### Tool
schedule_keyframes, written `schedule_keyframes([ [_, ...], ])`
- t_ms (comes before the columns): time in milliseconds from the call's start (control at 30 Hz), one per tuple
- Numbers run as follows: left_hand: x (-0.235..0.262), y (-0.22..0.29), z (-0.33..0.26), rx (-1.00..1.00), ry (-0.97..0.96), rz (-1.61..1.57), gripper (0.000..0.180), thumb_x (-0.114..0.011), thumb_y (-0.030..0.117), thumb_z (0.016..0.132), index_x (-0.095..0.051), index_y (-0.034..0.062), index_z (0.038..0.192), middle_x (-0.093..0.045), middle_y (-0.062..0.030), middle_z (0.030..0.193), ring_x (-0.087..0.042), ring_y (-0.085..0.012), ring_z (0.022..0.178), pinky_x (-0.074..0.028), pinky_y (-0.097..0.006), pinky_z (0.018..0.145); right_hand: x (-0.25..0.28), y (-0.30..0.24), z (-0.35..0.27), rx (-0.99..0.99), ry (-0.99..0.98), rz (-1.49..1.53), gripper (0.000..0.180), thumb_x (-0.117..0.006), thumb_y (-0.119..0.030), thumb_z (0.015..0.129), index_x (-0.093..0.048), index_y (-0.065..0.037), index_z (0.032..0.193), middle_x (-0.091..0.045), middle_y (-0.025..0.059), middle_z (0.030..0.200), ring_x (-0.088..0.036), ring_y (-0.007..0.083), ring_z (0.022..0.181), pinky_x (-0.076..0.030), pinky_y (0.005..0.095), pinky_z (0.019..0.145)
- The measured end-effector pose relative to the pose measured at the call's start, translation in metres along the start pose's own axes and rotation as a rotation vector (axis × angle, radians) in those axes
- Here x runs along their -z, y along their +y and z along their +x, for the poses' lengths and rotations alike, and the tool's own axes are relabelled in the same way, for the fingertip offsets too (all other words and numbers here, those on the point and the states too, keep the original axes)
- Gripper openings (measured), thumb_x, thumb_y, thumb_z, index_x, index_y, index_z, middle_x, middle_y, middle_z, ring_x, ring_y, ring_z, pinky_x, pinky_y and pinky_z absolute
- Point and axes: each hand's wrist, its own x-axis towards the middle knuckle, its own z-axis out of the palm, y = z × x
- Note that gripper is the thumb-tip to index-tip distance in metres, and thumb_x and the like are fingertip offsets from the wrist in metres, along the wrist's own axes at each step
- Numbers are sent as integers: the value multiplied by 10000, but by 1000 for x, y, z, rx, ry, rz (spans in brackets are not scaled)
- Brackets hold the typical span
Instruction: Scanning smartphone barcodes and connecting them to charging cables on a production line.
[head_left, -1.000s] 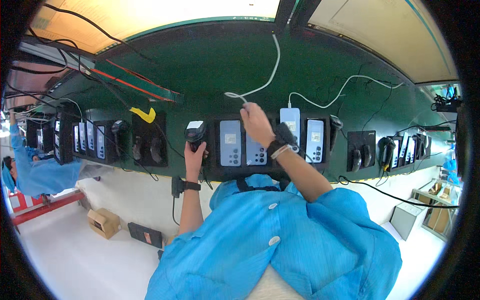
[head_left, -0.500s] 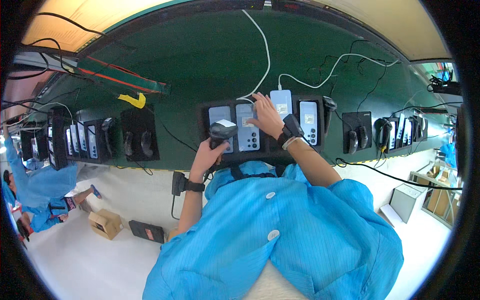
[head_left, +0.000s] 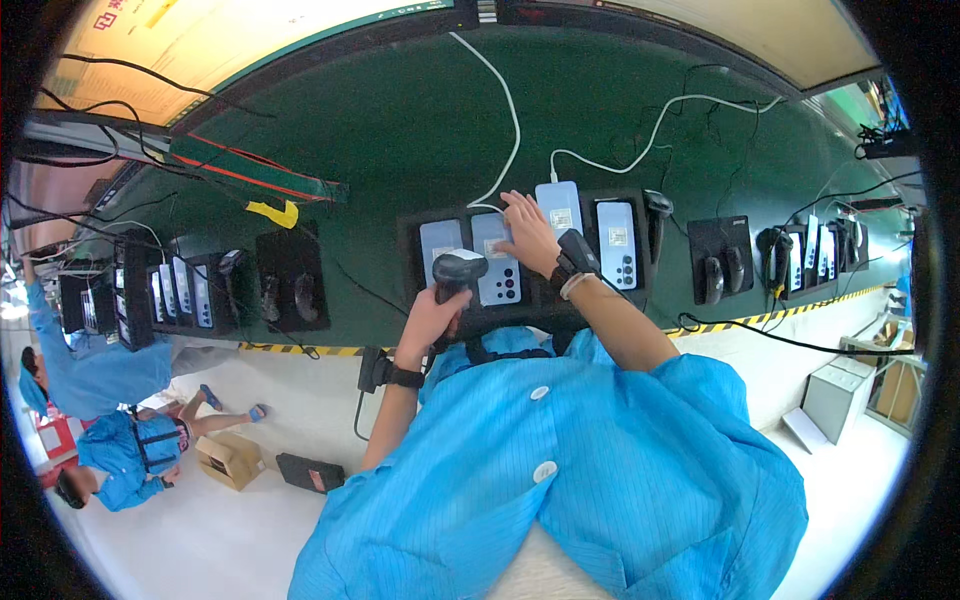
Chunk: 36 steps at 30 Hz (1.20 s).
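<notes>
My left hand (head_left: 430, 322) is closed round the handle of a black barcode scanner (head_left: 459, 267), whose head hangs over the lower part of the leftmost phone (head_left: 440, 238). My right hand (head_left: 530, 236) lies at the upper right of the second phone (head_left: 495, 262), fingers stretched out and thumb apart on its edge. A white cable (head_left: 514, 112) runs down to that phone's top end, its tip partly hidden by the fingers. Another pale blue phone (head_left: 559, 208), with a white cable plugged in, sits higher up. The rightmost phone (head_left: 617, 246) lies flat, its cameras facing up.
The phones lie on a black tray (head_left: 648, 283) on a green table (head_left: 390, 130). Beside it stands another scanner (head_left: 657, 205). More scanners rest on black mats (head_left: 717, 236) (head_left: 290, 265) either side. Monitors line the far edge. Co-workers (head_left: 110, 375) are at the left.
My left hand has moved the scanner slightly right, toward the second phone. My right hand stays at that phone's top end. The whole view has shifted a little.
</notes>
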Motion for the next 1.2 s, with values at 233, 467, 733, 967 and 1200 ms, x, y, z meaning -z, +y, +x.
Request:
schedule_keyframes([
  [233, -13, -12, -1, -23, -22, 100, 336, -734, 344, 863, -656, 17, 872, -608, -11, 658, -555, -105, 530, -435, -287, 487, -7, 6, 0, -5, 23, -46, 734, -820, -284, 691, -466, 35, 1250, -435, 203, 1447, -354, 379, 1385, -254, 466, 1185],
  [467, -17, -11, 2, 11, -52, 138, 367, -707, 349, 874, -606, 7, 961, -591, -27, 668, -566, -129, 517, -455, -303, 477, 2, -7, 3, -20, -25, -47, 819, -837, -271, 689, -419, 63, 1309, -456, 233, 1394, -380, 395, 1354, -266, 474, 1173],
  [733, -21, -13, 10, 28, -26, 36, 342, -702, 369, 887, -604, 44, 843, -559, -9, 611, -556, -117, 500, -446, -275, 467, -7, -5, 4, 56, 58, -23, 562, -823, -222, 703, -504, 7, 1105, -457, 197, 1393, -385, 388, 1349, -284, 487, 1159],
  [967, -21, -13, 22, 83, -64, 49, 420, -668, 418, 891, -598, 32, 742, -570, -30, 571, -577, -148, 479, -471, -307, 453, -16, 1, 5, 51, 123, 3, 226, -515, -68, 868, -501, 5, 1081, -507, 198, 1326, -434, 383, 1310, -311, 490, 1140],
  [1200, -24, -7, 23, 138, -114, 70, 383, -697, 393, 876, -607, 52, 728, -569, -33, 594, -579, -147, 504, -456, -301, 471, -11, -3, 4, 33, 91, 41, 499, -804, -218, 714, -509, -14, 1061, -502, 191, 1346, -443, 391, 1298, -315, 493, 1137],
])
